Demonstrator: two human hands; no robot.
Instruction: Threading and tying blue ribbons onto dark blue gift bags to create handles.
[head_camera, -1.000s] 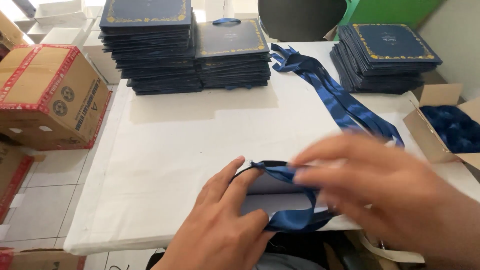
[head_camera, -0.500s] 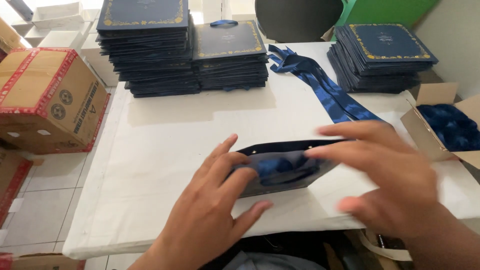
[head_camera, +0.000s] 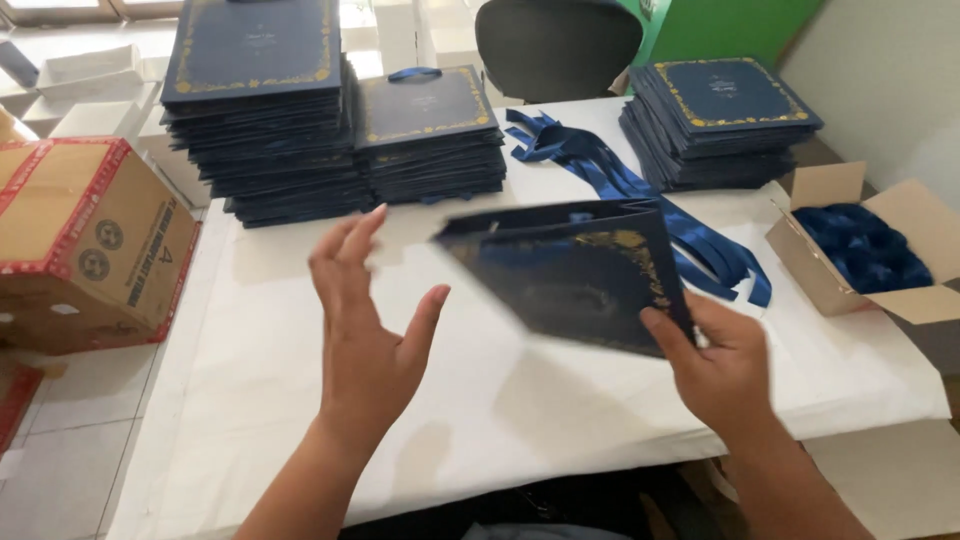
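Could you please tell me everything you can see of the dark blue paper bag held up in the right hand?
The dark blue paper bag is flat and folded, made of stiff matte paper by its look, with a gold ornamental border on its face. It is lifted clear of the white table and tilted. The right hand grips its lower right corner; the open left hand is apart from it.

The bag (head_camera: 575, 275) is up off the table (head_camera: 500, 400) now, no longer lying flat: it hangs tilted in the air, its gold-edged face in view. The right hand (head_camera: 722, 368) has shifted to pinch its lower right corner. The left hand (head_camera: 368, 335) has let go and hovers open beside it.
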